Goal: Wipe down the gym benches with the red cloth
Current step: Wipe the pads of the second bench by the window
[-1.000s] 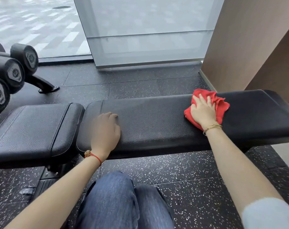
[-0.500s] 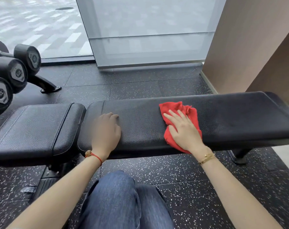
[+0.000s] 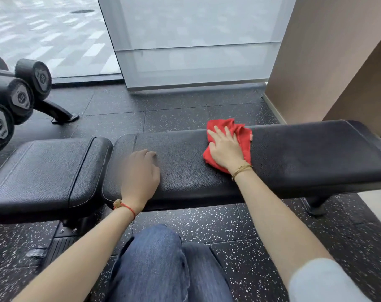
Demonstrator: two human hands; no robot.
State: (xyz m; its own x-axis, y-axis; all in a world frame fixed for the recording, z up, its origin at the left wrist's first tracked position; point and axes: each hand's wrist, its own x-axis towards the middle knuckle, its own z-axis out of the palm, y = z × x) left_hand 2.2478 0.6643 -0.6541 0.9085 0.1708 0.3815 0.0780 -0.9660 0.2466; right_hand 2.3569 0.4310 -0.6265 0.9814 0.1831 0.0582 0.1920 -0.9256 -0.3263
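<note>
On the black counter (image 3: 294, 158): red cloth (image 3: 239, 136) pressed flat under the right hand (image 3: 225, 149).
Fingers spread open over it; left hand (image 3: 141, 171) resting beside, seemingly curled, holding nothing.

Crumpled red cloth (image 3: 241, 136) flat on black bench (image 3: 305, 153)

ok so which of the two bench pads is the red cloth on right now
The long pad on the right: the right hand presses the red cloth flat on it. The short pad on the left is bare.
</note>
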